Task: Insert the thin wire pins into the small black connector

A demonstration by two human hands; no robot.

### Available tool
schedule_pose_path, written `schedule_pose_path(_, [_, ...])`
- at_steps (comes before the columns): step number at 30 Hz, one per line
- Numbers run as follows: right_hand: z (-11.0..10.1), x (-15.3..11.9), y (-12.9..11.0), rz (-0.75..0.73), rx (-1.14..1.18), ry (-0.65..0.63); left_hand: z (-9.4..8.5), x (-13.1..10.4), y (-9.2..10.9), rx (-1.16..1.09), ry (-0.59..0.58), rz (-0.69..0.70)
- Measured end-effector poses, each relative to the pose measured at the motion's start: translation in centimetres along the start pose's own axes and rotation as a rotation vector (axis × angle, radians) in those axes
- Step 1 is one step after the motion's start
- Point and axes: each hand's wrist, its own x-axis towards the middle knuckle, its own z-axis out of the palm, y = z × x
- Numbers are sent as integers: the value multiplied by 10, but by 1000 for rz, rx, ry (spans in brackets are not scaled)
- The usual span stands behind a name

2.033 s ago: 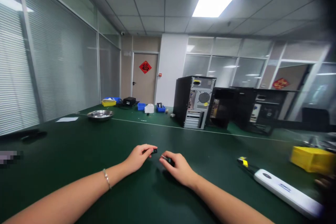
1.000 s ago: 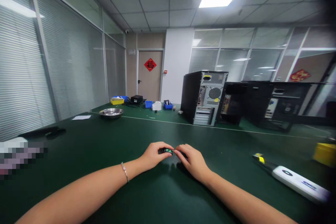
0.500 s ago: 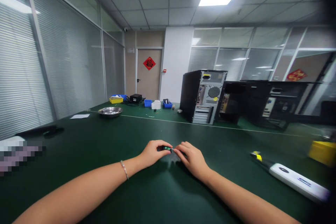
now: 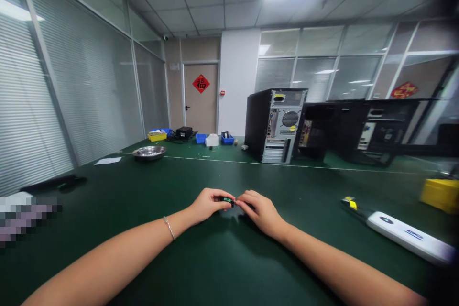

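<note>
Over the middle of the dark green table, my left hand pinches a small black-and-green part between thumb and fingers. It is too small for me to tell its exact kind. My right hand meets it from the other side, with thumb and forefinger closed on a tiny pale tip at the part's right end. Whether that tip belongs to the part or is a separate piece, I cannot tell. A bracelet circles my left wrist.
A metal bowl and a paper sheet lie at the back left. Small blue bins stand at the far edge. Computer towers rise at the back right. A white device and a yellow box are at right.
The view has shifted slightly. Both hands stay together at nearly the same place, and the part has turned or shifted a little in the left fingers.
</note>
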Motion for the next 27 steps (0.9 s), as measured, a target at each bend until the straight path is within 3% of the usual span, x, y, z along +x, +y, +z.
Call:
schedule_pose_path(11, [2,1,2,-7,20,27,4,0,1,-81,24,-22])
schedule_pose_path(19, [3,1,3,28,42,48,5,1,4,-154,109,-28])
schedule_pose_path(27, [-1,0,0,-21,81,26,4,1,2,-222,3,-96])
